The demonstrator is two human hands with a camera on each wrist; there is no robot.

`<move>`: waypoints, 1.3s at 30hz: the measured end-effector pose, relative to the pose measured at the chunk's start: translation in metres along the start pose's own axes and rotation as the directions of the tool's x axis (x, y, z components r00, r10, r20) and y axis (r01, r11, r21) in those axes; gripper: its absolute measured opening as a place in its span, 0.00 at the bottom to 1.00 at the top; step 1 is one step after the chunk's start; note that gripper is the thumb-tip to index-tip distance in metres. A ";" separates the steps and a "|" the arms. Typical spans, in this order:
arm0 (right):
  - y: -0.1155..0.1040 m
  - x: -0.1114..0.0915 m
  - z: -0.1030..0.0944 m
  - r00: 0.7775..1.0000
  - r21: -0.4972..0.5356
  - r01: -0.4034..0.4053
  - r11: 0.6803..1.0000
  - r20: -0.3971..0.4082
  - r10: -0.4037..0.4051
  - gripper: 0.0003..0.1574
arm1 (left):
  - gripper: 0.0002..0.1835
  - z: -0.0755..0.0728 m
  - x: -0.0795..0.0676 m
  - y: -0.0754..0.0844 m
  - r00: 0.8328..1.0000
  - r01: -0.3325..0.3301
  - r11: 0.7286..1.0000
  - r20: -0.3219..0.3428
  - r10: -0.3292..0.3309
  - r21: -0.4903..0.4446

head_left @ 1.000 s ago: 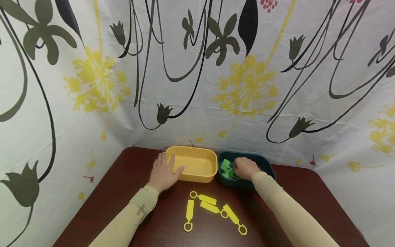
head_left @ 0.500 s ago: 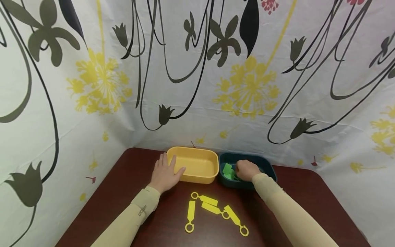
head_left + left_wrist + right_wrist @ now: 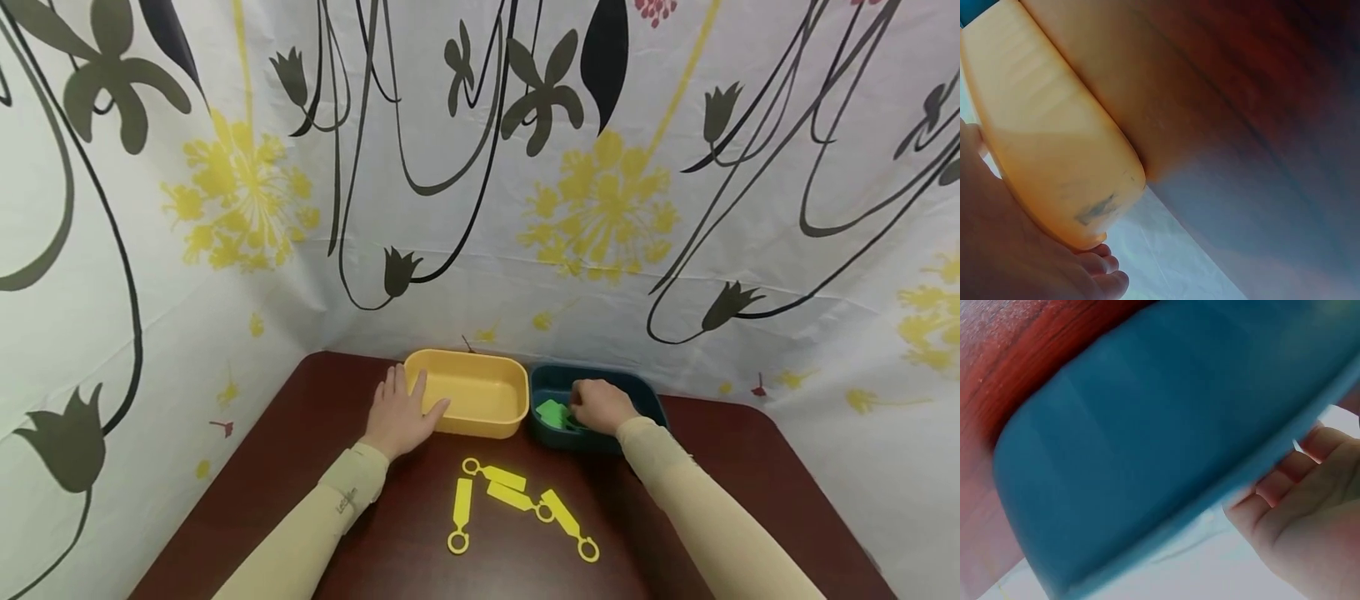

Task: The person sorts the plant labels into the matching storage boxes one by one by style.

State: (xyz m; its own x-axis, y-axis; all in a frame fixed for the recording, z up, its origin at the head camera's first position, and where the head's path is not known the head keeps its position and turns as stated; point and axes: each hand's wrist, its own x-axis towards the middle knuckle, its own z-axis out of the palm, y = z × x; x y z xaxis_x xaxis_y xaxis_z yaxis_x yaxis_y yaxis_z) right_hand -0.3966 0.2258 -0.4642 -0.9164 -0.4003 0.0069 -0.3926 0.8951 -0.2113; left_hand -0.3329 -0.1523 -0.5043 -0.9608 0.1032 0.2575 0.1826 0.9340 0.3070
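My left hand [image 3: 396, 415] lies with fingers spread over the left end of a yellow plastic bin [image 3: 517, 427]. In the left wrist view, its fingertips [image 3: 1112, 284] show beyond the bin's rim. My right hand [image 3: 602, 406] reaches into a dark teal bin [image 3: 651, 400], fingers bent downward beside bright green flat pieces [image 3: 552, 413]. The right wrist view shows the curled fingers [image 3: 1297, 465] behind the bin's rim, their tips hidden. I cannot tell whether they pinch a green piece. Several yellow flat tags with ring ends [image 3: 462, 504] lie on the table in front of the bins.
The two bins stand side by side at the back of a dark reddish-brown table [image 3: 420, 533]. Directly behind them hangs a white cloth [image 3: 450, 321] with a flower print, which also rises along both sides of the table.
The green pieces in the teal bin have shifted; the upper one now sits lower and flatter. My right hand stays in the bin with slight movement. The left hand keeps its place.
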 end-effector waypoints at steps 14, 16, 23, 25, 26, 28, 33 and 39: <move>-0.010 -0.020 -0.020 0.994 0.028 -0.006 1.000 -0.112 0.009 0.10 | 0.46 -0.002 0.003 0.001 1.000 0.003 1.000 0.008 -0.003 0.027; -0.013 -0.022 -0.020 0.992 0.034 -0.007 0.999 -0.125 0.012 0.10 | 0.46 -0.003 0.003 0.002 1.000 0.005 0.999 0.020 -0.006 0.032; -0.024 -0.029 -0.025 0.977 0.040 0.025 0.999 -0.212 -0.016 0.10 | 0.46 -0.006 0.000 0.004 1.000 0.004 1.000 0.020 -0.004 0.011; -0.027 -0.031 -0.027 0.972 0.041 0.035 0.999 -0.235 -0.024 0.09 | 0.45 -0.006 -0.001 0.004 1.000 0.007 1.000 0.025 -0.007 0.003; -0.029 -0.033 -0.027 0.970 0.040 0.037 0.999 -0.244 -0.026 0.09 | 0.45 -0.005 -0.001 0.004 1.000 0.007 1.000 0.027 -0.007 -0.001; -0.033 -0.036 -0.028 0.966 0.041 0.041 0.998 -0.258 -0.029 0.10 | 0.46 -0.004 -0.002 0.004 0.999 0.010 1.000 0.034 -0.009 -0.010; -0.046 -0.046 -0.027 0.954 0.038 0.061 0.997 -0.297 -0.047 0.11 | 0.46 -0.002 0.000 0.003 1.000 0.001 0.999 0.017 0.000 -0.034; -0.065 -0.061 -0.016 0.940 0.020 0.101 0.995 -0.328 -0.089 0.12 | 0.46 -0.005 0.003 0.001 1.000 -0.003 0.999 0.016 0.004 -0.051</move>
State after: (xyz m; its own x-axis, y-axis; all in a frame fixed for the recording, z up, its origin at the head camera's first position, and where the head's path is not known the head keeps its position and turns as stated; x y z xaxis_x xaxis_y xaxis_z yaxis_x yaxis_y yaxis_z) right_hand -0.3164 0.1955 -0.4357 -0.8525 -0.3918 0.3459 -0.4818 0.8457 -0.2295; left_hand -0.3342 -0.1529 -0.4991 -0.9633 0.1125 0.2438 0.1960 0.9151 0.3523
